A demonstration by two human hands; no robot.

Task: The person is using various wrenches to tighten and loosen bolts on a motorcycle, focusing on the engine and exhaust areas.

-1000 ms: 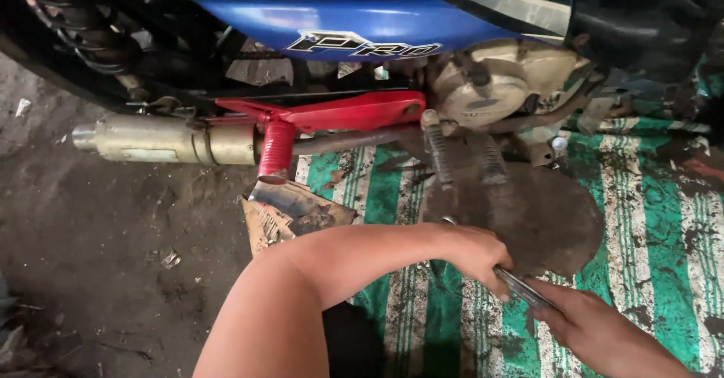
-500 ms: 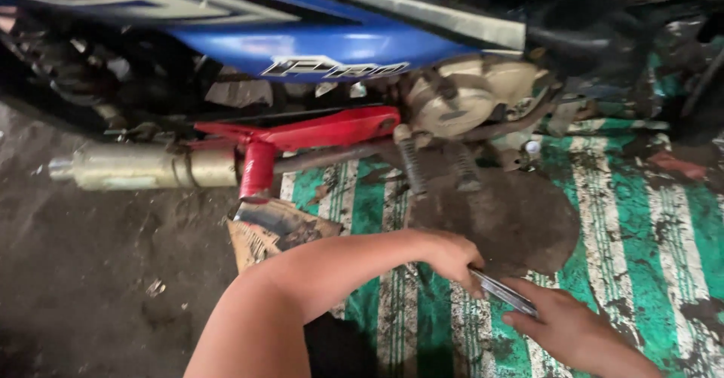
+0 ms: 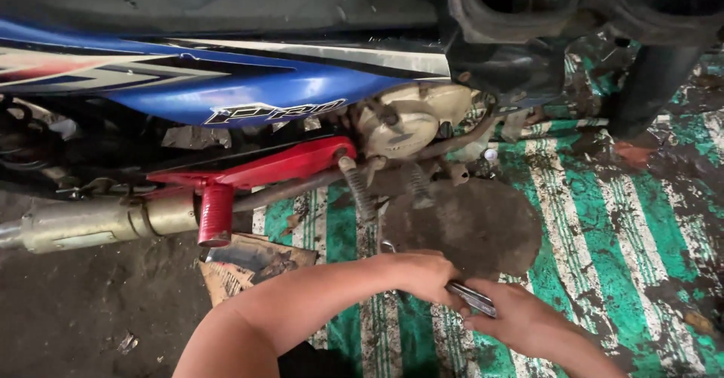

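Moto repair spot: motorcycle point(image 3: 226, 99) over grimy floor point(image 3: 83, 310), oil-stained green-striped mat point(image 3: 603, 227).

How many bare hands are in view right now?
2. The left hand and the right hand meet over the green-and-white striped mat, both gripping a slim grey metal tool. None other shows.

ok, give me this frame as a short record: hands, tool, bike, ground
left hand: closed on one end of a metal tool
right hand: grips the tool's other end
tool: slim, silvery; type unclear
bike: blue motorcycle, red footrest bracket, exhaust pipe, engine cover
ground: green-and-white striped mat, dirty; torn cardboard
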